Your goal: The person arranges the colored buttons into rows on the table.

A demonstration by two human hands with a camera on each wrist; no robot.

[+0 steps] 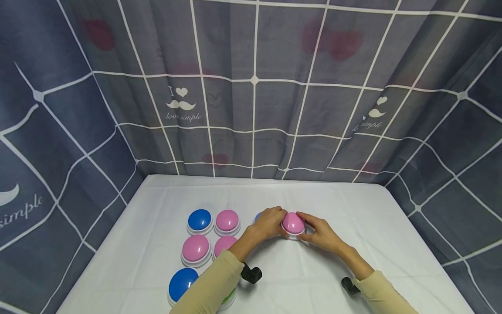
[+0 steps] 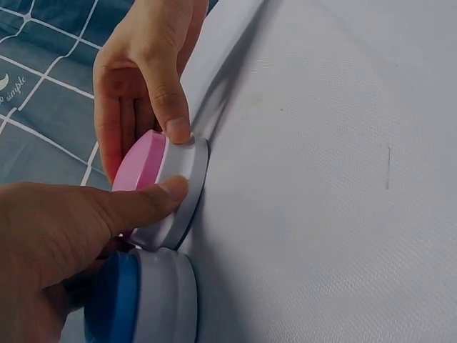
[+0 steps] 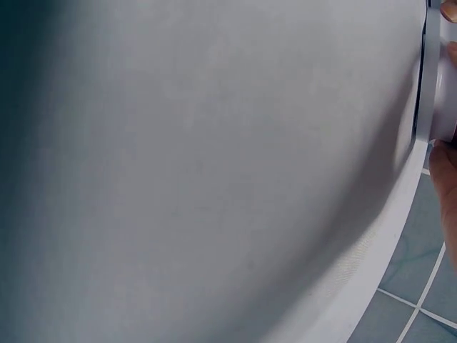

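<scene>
A pink dome push button [image 1: 293,223] with a round white base stands toward the right of the group, between both hands. My left hand [image 1: 268,224] holds its left side, and the left wrist view shows that thumb pressed on the white base. From the right, my right hand [image 1: 321,233] grips the same button between thumb and fingers. A blue push button [image 2: 112,300] sits right beside the pink one, under the left hand; in the head view that hand hides most of it. Only part of the white base [image 3: 444,107] shows at the right wrist view's edge.
To the left stand more buttons: a blue one [image 1: 199,220], a pink one [image 1: 227,220], another pink one [image 1: 195,248] and a large blue one [image 1: 182,283]. The left forearm partly covers a pink and a green one. Grey checked curtains [image 1: 235,104] surround the white table [image 1: 333,196].
</scene>
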